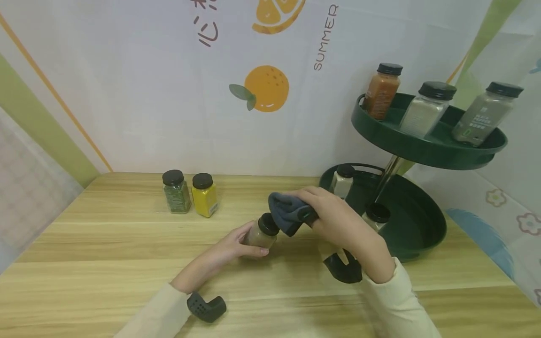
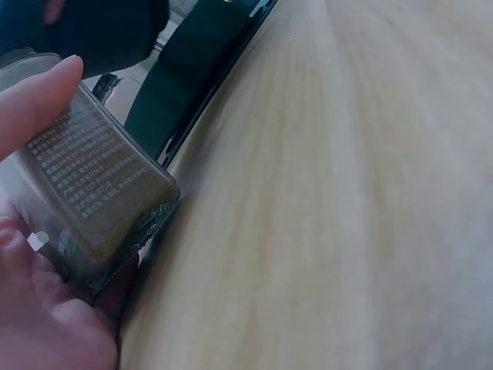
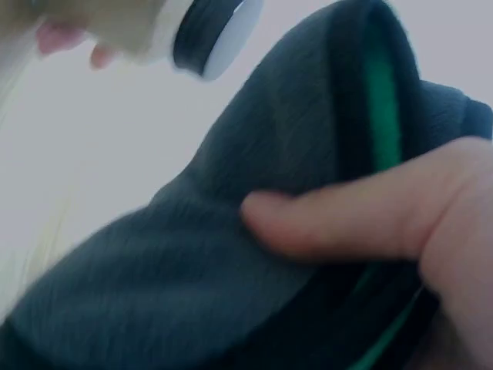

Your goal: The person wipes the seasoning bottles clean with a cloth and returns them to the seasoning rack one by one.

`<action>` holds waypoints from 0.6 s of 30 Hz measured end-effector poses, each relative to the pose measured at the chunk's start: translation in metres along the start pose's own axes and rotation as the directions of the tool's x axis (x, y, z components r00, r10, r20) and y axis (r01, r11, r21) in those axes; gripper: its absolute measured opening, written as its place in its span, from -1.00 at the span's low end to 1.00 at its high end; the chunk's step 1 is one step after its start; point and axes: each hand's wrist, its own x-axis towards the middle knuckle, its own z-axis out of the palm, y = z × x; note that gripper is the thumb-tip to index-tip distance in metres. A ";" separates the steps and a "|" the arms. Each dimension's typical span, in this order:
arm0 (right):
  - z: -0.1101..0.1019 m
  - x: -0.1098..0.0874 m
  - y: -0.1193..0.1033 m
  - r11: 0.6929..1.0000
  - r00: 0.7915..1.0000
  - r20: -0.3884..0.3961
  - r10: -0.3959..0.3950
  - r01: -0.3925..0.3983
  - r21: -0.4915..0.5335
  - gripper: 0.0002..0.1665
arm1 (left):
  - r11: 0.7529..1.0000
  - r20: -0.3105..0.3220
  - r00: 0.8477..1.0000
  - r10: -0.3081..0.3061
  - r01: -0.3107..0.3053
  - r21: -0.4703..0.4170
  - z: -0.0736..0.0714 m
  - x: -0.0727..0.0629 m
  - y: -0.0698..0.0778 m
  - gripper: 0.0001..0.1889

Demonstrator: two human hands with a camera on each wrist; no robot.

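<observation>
My left hand grips a black-capped spice jar, tilted with its cap toward the right. Pale printed text covers the brownish jar's side in the left wrist view. A dark grey-blue cloth is held in my right hand, close by the jar's cap. In the right wrist view, the thumb presses on the folded cloth, which has a green edge, and the jar's black cap shows beyond it. Whether cloth and jar touch, I cannot tell.
Left of the hands stand a green herb jar and a yellow jar. A two-tier dark green rack stands at right, with an orange jar, a pale jar and a black pepper jar on top. Two jars occupy its lower tier.
</observation>
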 end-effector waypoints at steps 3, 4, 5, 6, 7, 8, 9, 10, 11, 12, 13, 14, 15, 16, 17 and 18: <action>0.001 0.000 -0.010 0.992 0.996 -0.015 -0.085 0.086 0.094 -0.26 | 1.000 0.015 1.000 0.005 -0.005 -0.005 -0.001 0.000 0.001 -0.33; 0.002 0.001 -0.012 0.987 0.993 -0.015 -0.116 0.117 0.108 -0.29 | 1.000 0.018 1.000 0.011 -0.011 -0.006 -0.001 -0.001 0.001 -0.31; 0.004 0.001 -0.015 0.984 0.990 -0.016 -0.143 0.144 0.109 -0.33 | 1.000 0.020 1.000 0.016 -0.016 -0.006 -0.001 -0.001 0.001 -0.30; 0.006 0.002 -0.017 0.981 0.987 -0.015 -0.163 0.164 0.106 -0.36 | 1.000 0.022 1.000 0.023 -0.022 -0.007 -0.001 -0.001 0.000 -0.29; 0.008 0.003 -0.018 0.979 0.984 -0.014 -0.179 0.180 0.096 -0.38 | 1.000 0.024 0.999 0.026 -0.026 -0.006 -0.002 -0.001 0.000 -0.29; 0.009 0.004 -0.019 0.978 0.982 -0.013 -0.191 0.191 0.081 -0.38 | 1.000 0.021 0.999 0.032 -0.032 -0.001 -0.002 -0.001 0.000 -0.29; 0.010 0.005 -0.019 0.978 0.980 -0.011 -0.198 0.198 0.064 -0.39 | 0.999 0.017 0.999 0.033 -0.033 0.000 -0.002 -0.001 0.000 -0.28; 0.011 0.005 -0.019 0.979 0.980 -0.009 -0.199 0.199 0.046 -0.38 | 1.000 0.013 0.999 0.031 -0.031 0.000 -0.002 -0.001 -0.001 -0.28; 0.012 0.005 -0.018 0.980 0.981 -0.005 -0.196 0.196 0.036 -0.36 | 1.000 0.014 1.000 0.028 -0.028 -0.002 -0.002 -0.001 -0.001 -0.28; 0.012 0.006 -0.017 0.981 0.981 -0.002 -0.193 0.193 0.028 -0.34 | 1.000 0.017 1.000 0.025 -0.025 -0.003 -0.002 0.000 -0.001 -0.28; 0.013 0.006 -0.016 0.982 0.983 0.000 -0.186 0.186 0.021 -0.33 | 1.000 0.020 1.000 0.024 -0.024 -0.001 -0.002 0.000 -0.001 -0.28; 0.013 0.006 -0.014 0.984 0.984 0.003 -0.179 0.179 0.012 -0.31 | 1.000 0.022 0.999 0.024 -0.025 0.000 -0.002 0.000 -0.001 -0.29; 0.013 0.006 -0.013 0.985 0.985 0.006 -0.172 0.172 0.004 -0.31 | 1.000 0.025 0.999 0.024 -0.024 0.003 -0.002 0.000 -0.001 -0.29; 0.014 0.006 -0.011 0.987 0.987 0.011 -0.162 0.162 -0.001 -0.30 | 1.000 0.027 0.999 0.025 -0.026 0.007 -0.002 0.001 -0.001 -0.30; 0.014 0.006 -0.010 0.989 0.989 0.014 -0.149 0.149 -0.006 -0.30 | 1.000 0.030 0.999 0.027 -0.027 0.008 -0.002 0.001 -0.001 -0.31; 0.014 0.006 -0.008 0.990 0.990 0.014 -0.138 0.139 -0.010 -0.31 | 1.000 0.031 0.999 0.027 -0.027 0.011 -0.002 0.000 -0.001 -0.32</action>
